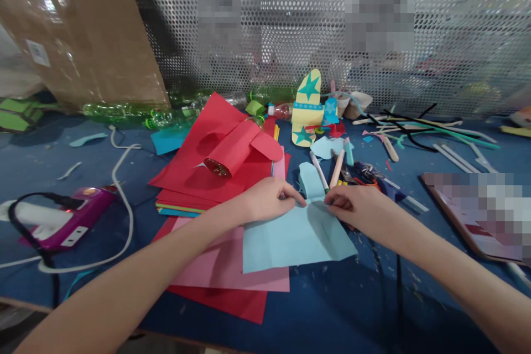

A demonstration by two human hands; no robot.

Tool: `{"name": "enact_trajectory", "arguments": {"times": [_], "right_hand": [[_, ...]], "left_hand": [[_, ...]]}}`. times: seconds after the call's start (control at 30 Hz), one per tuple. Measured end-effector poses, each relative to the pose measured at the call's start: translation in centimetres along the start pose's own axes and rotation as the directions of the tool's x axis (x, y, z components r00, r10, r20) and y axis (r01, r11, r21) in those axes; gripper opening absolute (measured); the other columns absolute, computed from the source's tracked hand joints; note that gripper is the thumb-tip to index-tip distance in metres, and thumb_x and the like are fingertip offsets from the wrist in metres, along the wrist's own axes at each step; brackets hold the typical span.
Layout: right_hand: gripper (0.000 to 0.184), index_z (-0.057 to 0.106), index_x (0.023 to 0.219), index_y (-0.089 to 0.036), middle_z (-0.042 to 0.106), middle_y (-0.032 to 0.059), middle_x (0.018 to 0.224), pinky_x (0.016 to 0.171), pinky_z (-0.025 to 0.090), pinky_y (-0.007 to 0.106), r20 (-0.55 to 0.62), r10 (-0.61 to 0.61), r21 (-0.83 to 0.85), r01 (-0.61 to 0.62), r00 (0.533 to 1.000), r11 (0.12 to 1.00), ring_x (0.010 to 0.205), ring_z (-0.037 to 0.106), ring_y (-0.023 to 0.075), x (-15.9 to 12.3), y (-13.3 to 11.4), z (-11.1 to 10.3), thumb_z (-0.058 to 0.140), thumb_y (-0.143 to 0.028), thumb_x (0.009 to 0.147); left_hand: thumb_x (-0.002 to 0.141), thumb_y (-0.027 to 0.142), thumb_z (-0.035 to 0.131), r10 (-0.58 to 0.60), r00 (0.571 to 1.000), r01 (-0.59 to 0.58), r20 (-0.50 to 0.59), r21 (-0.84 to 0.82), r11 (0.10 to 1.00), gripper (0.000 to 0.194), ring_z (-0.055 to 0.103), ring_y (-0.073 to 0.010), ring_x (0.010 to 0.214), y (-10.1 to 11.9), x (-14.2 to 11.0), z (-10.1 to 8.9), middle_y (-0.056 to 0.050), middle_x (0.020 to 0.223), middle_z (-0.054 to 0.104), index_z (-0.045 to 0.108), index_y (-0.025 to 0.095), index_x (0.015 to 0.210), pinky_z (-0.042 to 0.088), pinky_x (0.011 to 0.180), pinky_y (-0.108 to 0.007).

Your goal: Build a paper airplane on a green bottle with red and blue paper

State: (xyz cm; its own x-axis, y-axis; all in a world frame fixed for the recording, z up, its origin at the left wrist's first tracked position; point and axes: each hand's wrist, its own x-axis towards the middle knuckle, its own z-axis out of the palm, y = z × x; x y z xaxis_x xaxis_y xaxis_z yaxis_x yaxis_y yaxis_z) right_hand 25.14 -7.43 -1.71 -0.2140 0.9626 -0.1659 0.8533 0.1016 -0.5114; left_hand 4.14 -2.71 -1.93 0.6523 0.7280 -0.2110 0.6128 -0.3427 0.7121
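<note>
Blue sheet: a light blue sheet lies near the middle of the desk, partly over a pink sheet; its upper edge sits between both hands. A rounded light blue tab rises there; I can't tell whether it's joined.
Left hand: the left hand has its forefinger on the sheet's upper edge, other fingers curled; whether it grips, I can't tell.
Right hand: the right hand pinches that same edge between thumb and forefinger.
Just beyond the tab: two pale sticks, side by side, and a light blue scrap.
Paper pile: a stack of coloured paper, mostly red on top, carries a red paper-wrapped tube lying on its side.
Far edge: a yellow figure with teal stars stands there, with a green bottle lying by a cardboard panel toward the far left corner.
Right edge: a flat screen device lies close by; fuzzy stems are scattered farther back.
Left edge: a purple power strip lies nearby, plugged with cables.
</note>
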Motion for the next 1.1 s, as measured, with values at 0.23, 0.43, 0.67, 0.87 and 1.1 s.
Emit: {"name": "enact_trajectory", "arguments": {"times": [0.23,0.43,0.67,0.87,1.1], "right_hand": [[0.010,0.064,0.079,-0.020,0.073,0.0048,0.075,0.065,0.051,0.029,0.003,-0.005,-0.021,0.005,1.000,1.000,0.073,0.070,0.0212,-0.1,-0.3,-0.1,0.055,-0.015,0.081],[0.002,0.055,0.084,-0.024,0.068,-0.0008,0.071,0.058,0.049,0.027,0.014,-0.040,0.152,0.037,0.999,0.988,0.065,0.066,0.0169,-0.7,-0.6,-1.6,0.054,-0.023,0.083],[0.014,0.048,0.089,-0.027,0.061,-0.0034,0.072,0.056,0.048,0.025,-0.056,-0.154,0.458,0.162,0.987,0.874,0.064,0.060,0.0139,-1.3,-1.2,-2.2,0.057,-0.037,0.085],[0.043,0.058,0.110,-0.023,0.068,0.0072,0.101,0.069,0.053,0.032,-0.017,-0.138,0.389,0.134,0.990,0.911,0.087,0.066,0.0229,-1.2,-1.3,-2.4,0.061,-0.051,0.078],[0.028,0.067,0.094,-0.020,0.073,0.0044,0.085,0.060,0.052,0.031,-0.221,-0.061,0.319,0.131,0.973,0.939,0.068,0.066,0.0207,-0.4,-1.5,-1.7,0.058,-0.042,0.078]], "left_hand": [[0.076,0.018,0.048,-0.013,1.000,0.014,0.019,-0.041,0.999,0.033,0.058,-0.0156,0.068,-0.1,0.0,-0.2,-0.004,0.091,0.070,0.076,0.023,0.094,0.035,0.052,-0.022],[0.076,0.025,0.061,-0.012,0.996,0.036,0.085,-0.284,0.958,0.050,0.053,-0.0129,0.065,0.1,-0.3,-0.8,-0.002,0.081,0.061,0.057,0.021,0.126,0.039,0.057,-0.022],[0.079,0.031,0.064,0.068,0.983,0.036,0.169,-0.545,0.838,0.032,0.060,-0.0167,0.079,0.7,-0.7,-0.6,-0.004,0.091,0.065,0.064,0.019,0.109,0.044,0.069,-0.027],[0.080,0.022,0.061,0.073,0.990,-0.133,-0.118,-0.671,0.729,0.013,0.060,-0.0157,0.082,1.1,-0.5,-0.3,-0.003,0.088,0.063,0.060,0.017,0.092,0.046,0.074,-0.028],[0.081,0.023,0.060,0.049,0.959,-0.184,-0.279,-0.481,0.858,0.011,0.057,-0.0121,0.072,0.5,-0.2,-0.9,-0.001,0.081,0.060,0.060,0.016,0.089,0.045,0.065,-0.025]]}}
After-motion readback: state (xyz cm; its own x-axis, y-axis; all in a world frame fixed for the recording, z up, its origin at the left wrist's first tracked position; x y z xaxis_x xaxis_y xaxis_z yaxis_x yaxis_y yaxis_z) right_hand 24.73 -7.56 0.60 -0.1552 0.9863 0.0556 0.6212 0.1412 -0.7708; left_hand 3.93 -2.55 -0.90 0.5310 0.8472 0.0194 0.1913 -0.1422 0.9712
